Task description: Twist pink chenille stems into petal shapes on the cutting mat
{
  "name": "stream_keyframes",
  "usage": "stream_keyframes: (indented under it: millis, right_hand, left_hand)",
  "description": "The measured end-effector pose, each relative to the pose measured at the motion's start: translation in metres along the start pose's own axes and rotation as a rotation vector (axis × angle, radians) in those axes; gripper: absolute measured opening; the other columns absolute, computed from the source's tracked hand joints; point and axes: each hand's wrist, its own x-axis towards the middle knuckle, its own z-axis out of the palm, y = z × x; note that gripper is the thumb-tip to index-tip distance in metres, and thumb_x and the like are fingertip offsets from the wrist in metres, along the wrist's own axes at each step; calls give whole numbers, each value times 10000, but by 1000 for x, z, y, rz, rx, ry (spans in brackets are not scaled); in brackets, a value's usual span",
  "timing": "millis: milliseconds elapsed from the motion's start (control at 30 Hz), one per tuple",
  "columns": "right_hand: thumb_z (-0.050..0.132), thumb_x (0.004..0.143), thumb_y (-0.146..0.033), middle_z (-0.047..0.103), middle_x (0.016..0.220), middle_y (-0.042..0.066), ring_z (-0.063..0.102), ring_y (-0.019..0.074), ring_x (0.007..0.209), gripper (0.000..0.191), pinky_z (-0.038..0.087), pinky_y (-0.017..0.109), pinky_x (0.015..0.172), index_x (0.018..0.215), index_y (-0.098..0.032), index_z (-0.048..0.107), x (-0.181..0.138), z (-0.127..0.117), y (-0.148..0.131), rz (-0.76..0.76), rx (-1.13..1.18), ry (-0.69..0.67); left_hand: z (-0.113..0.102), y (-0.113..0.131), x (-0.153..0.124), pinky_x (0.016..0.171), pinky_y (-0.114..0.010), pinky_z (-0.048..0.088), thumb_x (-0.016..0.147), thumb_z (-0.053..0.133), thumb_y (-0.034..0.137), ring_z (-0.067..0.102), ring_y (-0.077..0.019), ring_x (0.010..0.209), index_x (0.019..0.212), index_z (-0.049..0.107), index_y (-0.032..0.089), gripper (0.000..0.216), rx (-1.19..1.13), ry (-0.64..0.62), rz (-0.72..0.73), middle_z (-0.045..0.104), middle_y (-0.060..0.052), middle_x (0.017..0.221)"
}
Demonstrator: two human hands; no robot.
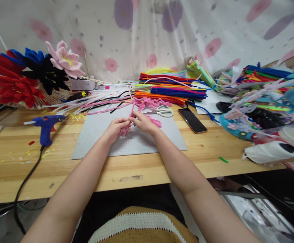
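Both hands meet over a grey cutting mat (96, 141) on the wooden table. My left hand (117, 128) is closed around a small bunch of pink pipe cleaners (124, 131), whose ends stick out below the fingers. My right hand (142, 121) pinches at a pink piece (132, 109) that rises from the top of the bunch; the fingertips partly hide it. More short pink pipe cleaners (154, 121) lie on the mat just right of that hand. Behind it rests a pile of bent pink pieces (150, 103), and scissors (164, 111) with pale handles lie beside the pile.
A blue glue gun (47, 128) with its cord is at left, below fuzzy flowers (15, 84). Bundles of coloured pipe cleaners (172, 91) lie at the back. A phone (192, 120) lies right of the mat. Bags and craft pieces (258, 118) crowd the right side.
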Motion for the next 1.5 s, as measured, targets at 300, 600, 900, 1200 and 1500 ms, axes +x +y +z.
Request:
stream_keyframes:
  millis: [300, 600, 900, 1200, 1500]
  right_hand:
    - [471, 817, -249, 542, 807, 61, 474, 170, 758, 109, 346, 307, 700, 733, -180, 460, 0, 16, -7, 148, -320, 89]
    - [587, 750, -335, 534, 979, 64, 508, 154, 817, 366, 425, 312, 749, 1064, -222, 436, 1, 11, -10, 49, 73, 330]
    - [648, 667, -377, 563, 866, -12, 504, 86, 752, 285, 422, 210, 665, 882, -206, 575, -3, 1, 0, 80, 639, 39]
    - [569, 727, -356, 472, 674, -40, 456, 79, 627, 199, 388, 213, 588, 732, -175, 485, -3, 6, -10, -10, 535, -67]
    - [490, 768, -249, 439, 632, -34, 414, 98, 632, 159, 341, 234, 618, 642, -174, 428, 6, 13, -4, 67, 75, 136]
  left_hand:
    - [0, -10, 0, 576, -254, 338, 697, 584, 248, 519, -139, 603, 630, 578, 183, 94, 861, 347, 442, 587, -19, 632]
    - [6, -1, 2, 572, -262, 393, 693, 589, 191, 530, -138, 562, 597, 536, 161, 114, 461, 370, 215, 557, -24, 585]
    - [-9, 11, -5, 447, -157, 475, 796, 435, 77, 490, -57, 438, 673, 528, 104, 156, -577, -199, -425, 487, 3, 523]
    - [-5, 6, -7, 470, -145, 490, 824, 414, 100, 513, -56, 478, 725, 542, 119, 163, -734, -223, -428, 499, -1, 552]
    - [5, 2, 3, 505, -221, 432, 711, 568, 132, 484, -76, 438, 599, 499, 142, 132, 19, 137, -5, 511, 21, 501]
